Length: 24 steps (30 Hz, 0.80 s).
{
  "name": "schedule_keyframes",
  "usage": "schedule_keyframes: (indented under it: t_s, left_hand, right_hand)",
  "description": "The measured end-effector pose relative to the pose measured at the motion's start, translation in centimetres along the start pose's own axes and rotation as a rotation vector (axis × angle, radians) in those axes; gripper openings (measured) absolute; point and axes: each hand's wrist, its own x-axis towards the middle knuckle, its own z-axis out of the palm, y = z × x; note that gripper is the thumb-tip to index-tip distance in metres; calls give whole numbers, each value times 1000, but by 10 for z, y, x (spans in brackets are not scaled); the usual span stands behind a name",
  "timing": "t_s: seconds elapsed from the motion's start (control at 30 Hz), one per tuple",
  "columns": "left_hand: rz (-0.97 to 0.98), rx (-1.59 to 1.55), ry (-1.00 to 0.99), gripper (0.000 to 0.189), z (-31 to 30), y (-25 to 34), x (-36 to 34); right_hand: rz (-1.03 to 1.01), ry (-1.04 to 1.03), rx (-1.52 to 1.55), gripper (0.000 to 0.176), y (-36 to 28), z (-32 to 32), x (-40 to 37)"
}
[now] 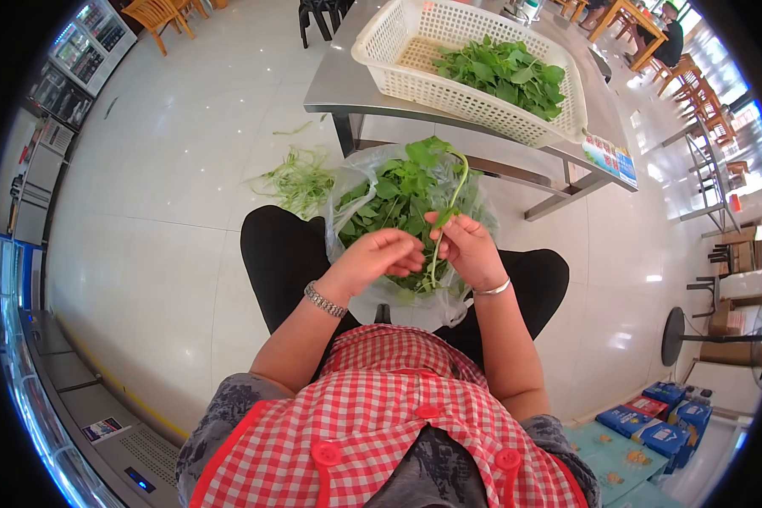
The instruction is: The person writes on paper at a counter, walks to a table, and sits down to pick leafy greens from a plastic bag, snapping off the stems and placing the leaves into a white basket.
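Note:
My right hand [466, 248] pinches a long leafy green stem [462, 179] between thumb and fingers. The stem arches up to a bunch of leaves at its top, and its pale lower end hangs below the hand. My left hand [379, 261] is just left of the stem, fingers curled and pressed together; whether anything is between them I cannot make out. Beneath both hands, between my knees, a clear plastic bag [360, 203] lies open, filled with leafy greens [389, 199].
A white perforated basket [474, 103] holding picked leaves [516, 76] stands on a metal table [334, 89] ahead. Discarded pale stems [300, 182] are heaped on the tiled floor, left of the bag. A fan [673, 336] and several blue packages [665, 436] are at right.

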Motion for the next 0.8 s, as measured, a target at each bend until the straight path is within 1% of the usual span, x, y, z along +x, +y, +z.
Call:
schedule_keyframes:
  t_s: [0.1,0.13,0.23,0.37,0.43,0.57,0.6,0.7,0.8]
  left_hand:
    - [53,162,-81,22,11,3,-3]
    - [60,171,-52,18,14,3,-1]
    - [117,206,-18,12,13,-5,7]
    - [169,109,64,10,16,-3,7]
    - [214,36,118,10,13,-3,8]
    - [294,28,163,11,7,0,8]
    - [283,4,171,11,7,0,9]
    - [238,-29,175,12,8,-2,9]
    - [194,-21,163,14,8,1,8]
  right_hand:
    - [-4,-14,-86,28,1,1,3]
    - [-1,-22,-102,28,3,2,4]
    - [-9,-26,-112,28,11,6,8]
    - [-5,-26,-46,29,10,18,-3]
    - [43,-104,-114,31,17,7,-7]
    - [162,-208,-170,33,19,8,-19]
    - [173,-208,-73,30,21,11,-21]
    - [137,-220,-84,30,36,9,-14]
    - [51,-304,-141,32,54,4,-7]
